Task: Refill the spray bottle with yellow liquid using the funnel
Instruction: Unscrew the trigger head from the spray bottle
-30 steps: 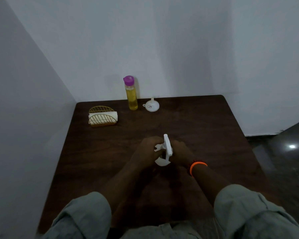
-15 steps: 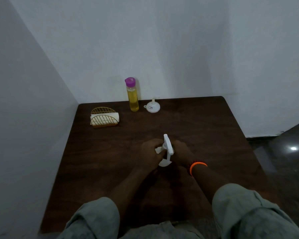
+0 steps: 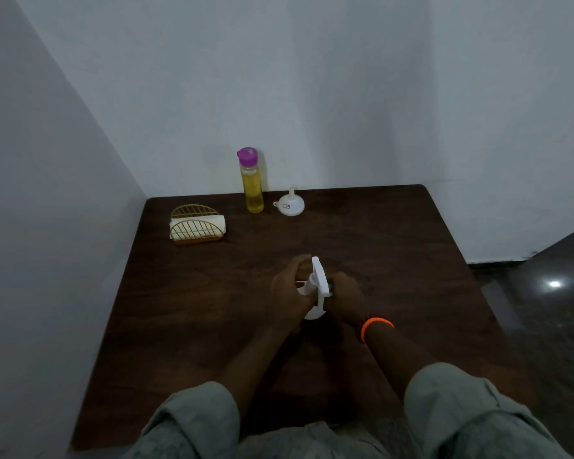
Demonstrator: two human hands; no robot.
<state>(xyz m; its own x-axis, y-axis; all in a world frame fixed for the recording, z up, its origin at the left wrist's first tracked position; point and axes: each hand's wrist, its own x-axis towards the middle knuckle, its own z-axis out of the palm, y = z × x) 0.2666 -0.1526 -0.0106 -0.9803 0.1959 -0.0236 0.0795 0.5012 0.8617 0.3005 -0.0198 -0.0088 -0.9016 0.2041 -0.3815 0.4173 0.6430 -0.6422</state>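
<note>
Item: white plastic trigger spray head (image 3: 317,286), turned slightly since a second ago; we clasp it with left hand (image 3: 287,289) and right hand (image 3: 345,298), apparently unscrewing. Bottle body hidden beneath grip; white funnel (image 3: 290,204) well beyond.

we are reaching both forearms forward from rolled pale sleeves, and they are converging toward each other. our left hand (image 3: 289,288) is curling its fingers around a white spray head (image 3: 318,286), knuckles facing up. our right hand (image 3: 345,298) is closing on the same piece from the opposite side, back of the hand turned upward, with an orange band (image 3: 376,326) circling its wrist
</note>
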